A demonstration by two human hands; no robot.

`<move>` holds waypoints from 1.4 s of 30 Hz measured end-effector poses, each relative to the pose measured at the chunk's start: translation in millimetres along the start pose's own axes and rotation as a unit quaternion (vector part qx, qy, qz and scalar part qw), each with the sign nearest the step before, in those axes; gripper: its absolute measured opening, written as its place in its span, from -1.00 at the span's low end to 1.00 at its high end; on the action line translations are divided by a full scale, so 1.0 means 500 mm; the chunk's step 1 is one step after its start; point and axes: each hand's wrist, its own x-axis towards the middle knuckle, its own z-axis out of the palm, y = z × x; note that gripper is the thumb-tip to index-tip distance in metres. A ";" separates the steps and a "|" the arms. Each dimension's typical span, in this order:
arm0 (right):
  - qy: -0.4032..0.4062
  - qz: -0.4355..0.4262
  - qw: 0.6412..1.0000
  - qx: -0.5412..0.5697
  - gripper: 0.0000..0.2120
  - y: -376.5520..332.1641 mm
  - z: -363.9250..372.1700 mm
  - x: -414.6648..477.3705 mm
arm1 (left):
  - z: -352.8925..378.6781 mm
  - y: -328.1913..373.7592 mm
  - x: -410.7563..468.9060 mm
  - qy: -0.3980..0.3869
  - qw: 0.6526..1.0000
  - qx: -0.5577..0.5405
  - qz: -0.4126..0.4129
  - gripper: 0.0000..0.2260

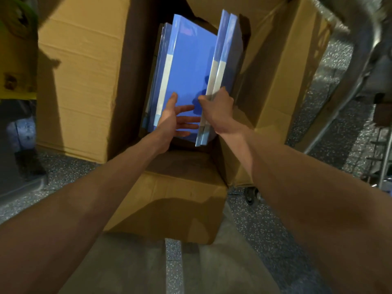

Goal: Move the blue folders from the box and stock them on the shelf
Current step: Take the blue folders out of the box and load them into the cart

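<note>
Your right hand [218, 108] grips two upright blue folders [222, 66]; your left hand [171, 117] lies open against more folders [186, 77] inside the cardboard box [273, 66].

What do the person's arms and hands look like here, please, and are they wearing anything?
Both forearms are bare, with no sleeves in view. The left hand and right hand have no gloves, and no rings, watch or bracelets show.

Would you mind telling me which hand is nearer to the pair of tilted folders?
Right. The right hand grips the pair of tilted folders at their spines; the left hand lies open beside them on the folder stack.
</note>
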 end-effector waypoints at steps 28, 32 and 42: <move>-0.235 -0.267 0.901 -0.248 -0.89 -0.425 -0.678 -0.692 | 0.014 0.470 -0.917 0.136 0.505 0.702 0.484 -0.15; -0.242 -0.336 0.840 -0.350 -0.91 -0.507 -0.770 -0.816 | 0.020 0.525 -1.090 0.116 0.462 0.764 0.436 -0.55; 0.159 -0.391 0.840 -0.340 -0.63 -0.513 -0.853 -1.095 | -0.051 0.509 -1.284 0.184 0.492 0.677 0.515 -0.41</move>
